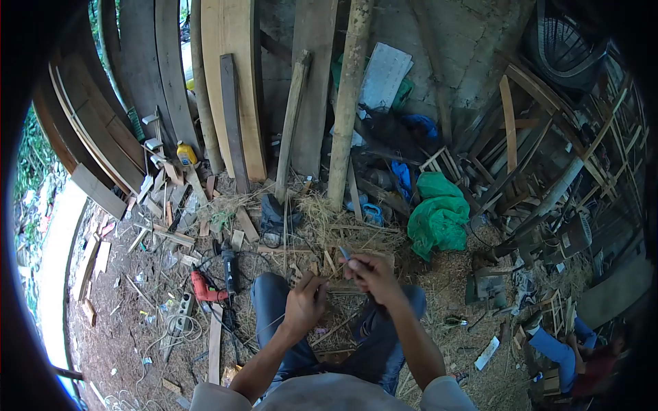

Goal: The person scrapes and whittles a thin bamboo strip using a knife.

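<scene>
My left hand [306,303] is above my left knee with its fingers curled in. A thin, pale strip seems to run through them, though most of it is hidden by the fingers. To its right, my right hand [373,277] is closed around a knife [345,254], whose short grey blade points up and to the left. The handle is covered by the fingers. The two hands are close together but apart, over my lap. Dry straw-like strips [319,212] lie on the ground in front of them.
A red drill [203,286], a grinder-like power tool [229,267] and a power strip [181,312] lie at left with cables. Planks [233,89] lean on the wall. A green plastic bag [439,216] sits ahead right. Another person [565,356] is at lower right.
</scene>
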`<state>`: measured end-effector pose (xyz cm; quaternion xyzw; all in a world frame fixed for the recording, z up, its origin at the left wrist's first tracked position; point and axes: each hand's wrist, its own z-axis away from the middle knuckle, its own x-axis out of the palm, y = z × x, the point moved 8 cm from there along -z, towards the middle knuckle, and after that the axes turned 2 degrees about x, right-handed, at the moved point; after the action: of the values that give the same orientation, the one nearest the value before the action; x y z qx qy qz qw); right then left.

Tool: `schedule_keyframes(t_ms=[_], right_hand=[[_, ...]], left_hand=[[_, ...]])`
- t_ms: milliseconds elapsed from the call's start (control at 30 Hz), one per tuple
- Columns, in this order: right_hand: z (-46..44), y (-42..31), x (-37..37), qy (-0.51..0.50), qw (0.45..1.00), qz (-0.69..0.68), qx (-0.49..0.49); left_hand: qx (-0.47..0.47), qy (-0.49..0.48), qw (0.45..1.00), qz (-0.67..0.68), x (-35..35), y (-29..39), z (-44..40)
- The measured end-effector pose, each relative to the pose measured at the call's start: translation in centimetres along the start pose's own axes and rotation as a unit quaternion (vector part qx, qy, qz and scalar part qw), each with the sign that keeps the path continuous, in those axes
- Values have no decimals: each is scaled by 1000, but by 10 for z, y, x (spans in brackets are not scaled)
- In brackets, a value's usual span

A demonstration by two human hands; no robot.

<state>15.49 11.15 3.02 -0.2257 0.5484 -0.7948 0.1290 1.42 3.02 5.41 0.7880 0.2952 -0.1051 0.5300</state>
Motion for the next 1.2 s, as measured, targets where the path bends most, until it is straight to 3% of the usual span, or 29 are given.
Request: schedule_keyframes(t_ms=[100, 233, 400, 600, 1200], right_hand=[[-1, 3, -2, 1, 997, 8, -75], [4, 7, -3, -40, 997, 15, -61], [2, 5, -7, 28, 998, 35, -51], [-2, 2, -6, -32, 999, -13, -32], [-3, -17, -41, -17, 999, -17, -24]], left_hand=[[17, 14, 1000, 1, 1, 7, -1], [3, 38, 999, 18, -2, 1, -2], [-13, 15, 999, 37, 5, 7, -2], [3, 13, 1000, 18, 9, 16, 0], [13, -17, 1000, -6, 13, 42, -10]])
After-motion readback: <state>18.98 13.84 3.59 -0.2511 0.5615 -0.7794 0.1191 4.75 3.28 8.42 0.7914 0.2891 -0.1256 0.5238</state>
